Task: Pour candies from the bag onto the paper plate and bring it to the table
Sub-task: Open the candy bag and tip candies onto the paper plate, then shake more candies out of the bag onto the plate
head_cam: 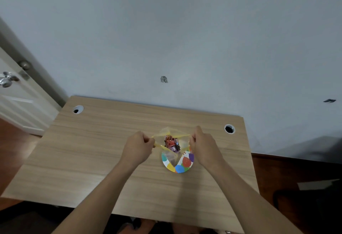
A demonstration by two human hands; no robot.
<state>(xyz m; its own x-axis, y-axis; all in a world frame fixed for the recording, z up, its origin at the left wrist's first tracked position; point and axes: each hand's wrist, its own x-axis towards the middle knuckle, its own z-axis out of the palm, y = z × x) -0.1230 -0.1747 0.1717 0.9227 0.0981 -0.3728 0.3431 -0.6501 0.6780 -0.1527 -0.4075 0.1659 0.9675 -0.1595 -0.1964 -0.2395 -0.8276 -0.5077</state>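
Observation:
A thin yellow see-through bag (167, 131) hangs over a small paper plate (182, 168) printed with coloured balloons, which lies on the wooden desk (96, 150). Red and purple wrapped candies (172, 143) show inside the bag. My left hand (137, 145) pinches the bag's left edge and my right hand (202, 144) pinches its right edge, stretching the mouth wide between them. The bag's lower tip reaches down onto the plate. Part of the plate is hidden behind the bag and my right hand.
The desk stands against a pale blue wall and has two round cable holes (78, 109) (229, 129) near its back corners. A white door with a metal handle (7, 80) is at the left. A dark shape (305, 206) sits at the lower right.

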